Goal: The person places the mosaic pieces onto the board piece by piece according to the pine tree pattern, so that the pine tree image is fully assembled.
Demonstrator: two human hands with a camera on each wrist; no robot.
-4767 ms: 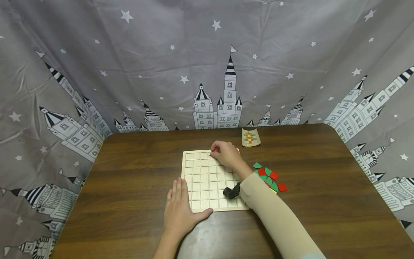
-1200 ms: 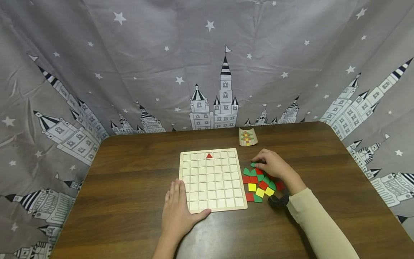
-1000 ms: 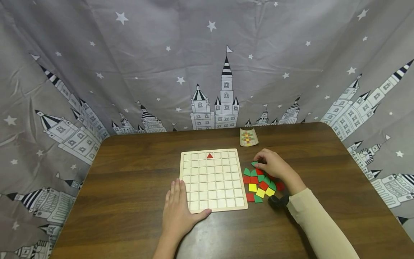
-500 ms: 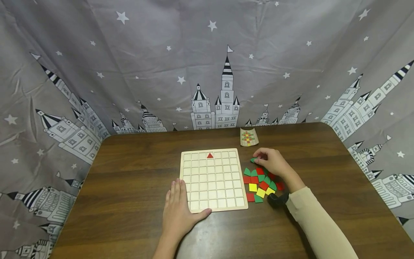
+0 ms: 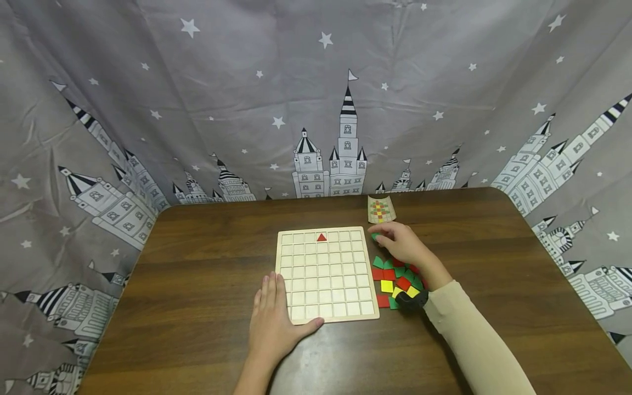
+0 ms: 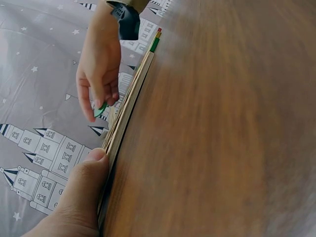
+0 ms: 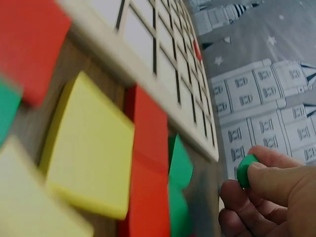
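Observation:
A light wooden grid board [image 5: 323, 323] lies on the table, with a red triangle tile [image 5: 322, 237] in its top row. My left hand [image 5: 274, 318] rests at the board's lower left corner, fingers straight along the left edge and thumb along the front edge. My right hand [image 5: 401, 241] pinches a green tile with a curved edge [image 7: 245, 170] between thumb and fingers, just beyond the board's upper right corner. In the left wrist view that green tile [image 6: 100, 110] shows above the board's edge. Below my right hand lie loose red, yellow and green tiles, among them a yellow square [image 5: 387, 286].
A small pattern card [image 5: 382, 210] with a coloured design lies at the table's back edge. The brown table [image 5: 207, 285] backs onto a grey curtain [image 5: 222, 99] printed with castles and stars. A black wrist device [image 5: 412, 301] hangs over part of the tiles.
The red triangle is now on the board, released by my right hand. That hand went to the tile pile, picked up a green tile and has moved up and left. My left hand stays.

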